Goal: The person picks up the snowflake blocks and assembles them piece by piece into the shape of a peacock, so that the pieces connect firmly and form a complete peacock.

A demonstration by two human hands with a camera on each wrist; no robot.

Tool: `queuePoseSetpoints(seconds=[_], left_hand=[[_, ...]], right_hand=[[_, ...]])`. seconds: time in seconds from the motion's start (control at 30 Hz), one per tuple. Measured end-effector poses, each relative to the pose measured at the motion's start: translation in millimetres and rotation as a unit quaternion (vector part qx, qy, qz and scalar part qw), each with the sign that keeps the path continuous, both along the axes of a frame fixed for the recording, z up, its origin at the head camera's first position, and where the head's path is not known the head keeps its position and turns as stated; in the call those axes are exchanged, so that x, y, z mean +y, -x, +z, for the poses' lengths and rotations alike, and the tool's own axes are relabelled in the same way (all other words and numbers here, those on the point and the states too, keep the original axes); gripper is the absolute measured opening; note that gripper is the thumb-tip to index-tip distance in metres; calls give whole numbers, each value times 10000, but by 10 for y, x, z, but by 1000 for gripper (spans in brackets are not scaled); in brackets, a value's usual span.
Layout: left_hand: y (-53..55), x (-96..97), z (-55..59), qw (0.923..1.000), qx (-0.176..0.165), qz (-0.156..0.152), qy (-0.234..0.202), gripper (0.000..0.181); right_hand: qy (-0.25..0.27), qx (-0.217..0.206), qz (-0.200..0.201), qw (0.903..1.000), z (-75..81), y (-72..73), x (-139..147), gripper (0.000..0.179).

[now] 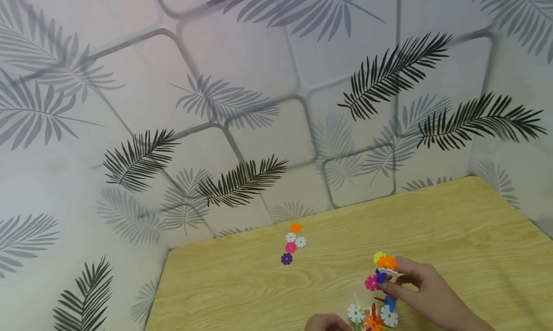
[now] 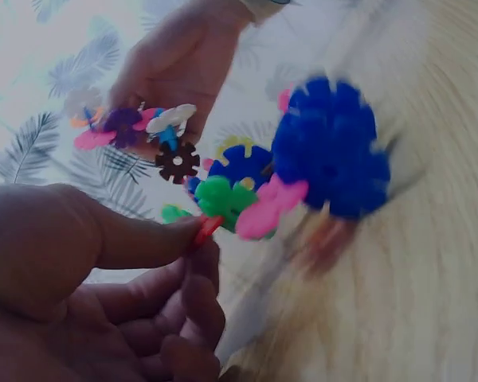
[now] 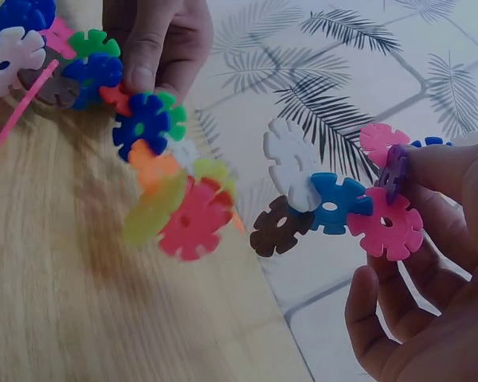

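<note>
Low in the head view, my left hand (image 1: 327, 323) is partly cut off by the frame edge. Its thumb and forefinger pinch a red snowflake disc (image 2: 207, 231) in a cluster of interlocked notched plastic discs. Large blue discs (image 2: 331, 147), a green and a pink one belong to that cluster. My right hand (image 1: 432, 288) holds a second joined chain, gripping it at a purple disc (image 3: 393, 173). Pink (image 3: 386, 224), blue (image 3: 331, 204), brown (image 3: 280, 226) and white (image 3: 291, 163) discs extend from it toward the left-hand cluster, with a gap between them in the right wrist view.
A short row of loose-looking discs, orange (image 1: 295, 227), white, pink and purple (image 1: 286, 259), lies on the wooden table (image 1: 224, 283) toward its back edge. Behind the table stands a wall (image 1: 268, 134) with a leaf pattern.
</note>
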State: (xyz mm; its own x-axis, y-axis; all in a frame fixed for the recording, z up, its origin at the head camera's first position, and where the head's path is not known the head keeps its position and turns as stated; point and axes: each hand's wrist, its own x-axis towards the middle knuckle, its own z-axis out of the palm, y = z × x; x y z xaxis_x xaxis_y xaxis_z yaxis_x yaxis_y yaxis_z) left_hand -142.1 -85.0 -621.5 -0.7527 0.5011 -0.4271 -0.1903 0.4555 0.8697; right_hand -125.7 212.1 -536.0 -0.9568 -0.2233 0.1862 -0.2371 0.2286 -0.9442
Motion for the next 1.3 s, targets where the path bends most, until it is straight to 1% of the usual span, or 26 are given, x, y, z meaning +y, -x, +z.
queuePoseSetpoints(seconds=[0.07,0.1,0.17,0.23,0.27,0.33,0.4,0.47,0.53,0.57,0.67,0.7,0.77,0.8,0.83,0.9,1.0,1.03,1.07,1.1,1.13,1.17,1.2,1.23,1.27,1.3], left_hand=[[4,-23,83,9990,-348,196,-185,13],[-7,-29,133,9980,-420,326,-335,16],[-33,-25,259,9959,-473,586,-500,20],[-67,-15,392,9915,-586,907,-721,23],[-83,-11,450,9896,-570,1017,-846,25],[-113,-7,534,9842,-670,1301,-1002,23],[-122,-19,571,9794,-830,1514,-1047,21],[-104,-43,569,9766,-998,1591,-1047,20],[-71,-69,514,9741,-1115,1635,-1096,21],[-51,-88,465,9726,-1196,1614,-1170,23],[59,-155,150,9565,-1644,1529,-1860,29],[68,-151,129,9531,-1679,1527,-2004,30],[71,-132,161,9447,-1830,1492,-2275,31],[103,-129,83,9377,-1956,1449,-2480,31],[108,-114,93,9340,-2023,1433,-2572,31],[68,-61,254,9333,-1953,1437,-2647,31],[51,-14,324,9263,-1958,1406,-2897,31],[8,20,465,9283,-1839,1463,-2883,30],[-14,32,540,9310,-1726,1405,-2893,29],[-20,40,571,9293,-1748,1396,-2940,29],[-25,60,604,9295,-1738,1459,-2907,27],[-18,66,588,9278,-1760,1460,-2949,27],[0,57,524,9251,-1821,1415,-3017,28],[13,56,469,9250,-1819,1406,-3025,30],[40,50,381,9248,-1852,1382,-3022,33],[69,52,290,9191,-2004,1464,-3059,35]], right_hand=[[-131,62,-137,9998,26,1,15,23],[-183,34,-203,9996,37,0,23,25],[-258,-85,-363,9990,50,-5,36,26],[-289,-167,-521,9981,55,-15,48,26],[-281,-164,-599,9977,54,-21,52,26],[-297,-66,-750,9967,49,-31,61,25],[-300,108,-875,9957,43,-42,67,25],[-309,190,-975,9946,38,-49,69,26],[-270,132,-1018,9944,32,-56,68,26],[-232,69,-993,9948,28,-59,64,25],[-65,-178,-852,9962,5,-69,39,25],[14,-154,-771,9969,-11,-75,27,25],[139,-11,-629,9979,-45,-83,-12,24],[205,73,-559,9982,-61,-85,-32,25],[289,243,-473,9982,-75,-86,-57,24],[422,513,-345,9972,-95,-87,-115,25],[714,797,-139,9942,-95,-78,-198,29],[790,894,-83,9928,-93,-74,-228,31],[852,962,-37,9917,-92,-69,-254,31],[909,1027,8,9905,-90,-62,-278,32],[951,1064,46,9898,-88,-56,-301,33],[955,1080,51,9895,-86,-51,-321,33],[952,1091,57,9894,-84,-45,-339,33],[927,1099,50,9896,-82,-40,-354,33],[909,1106,47,9897,-81,-36,-366,33],[880,1082,39,9902,-79,-33,-377,33]])
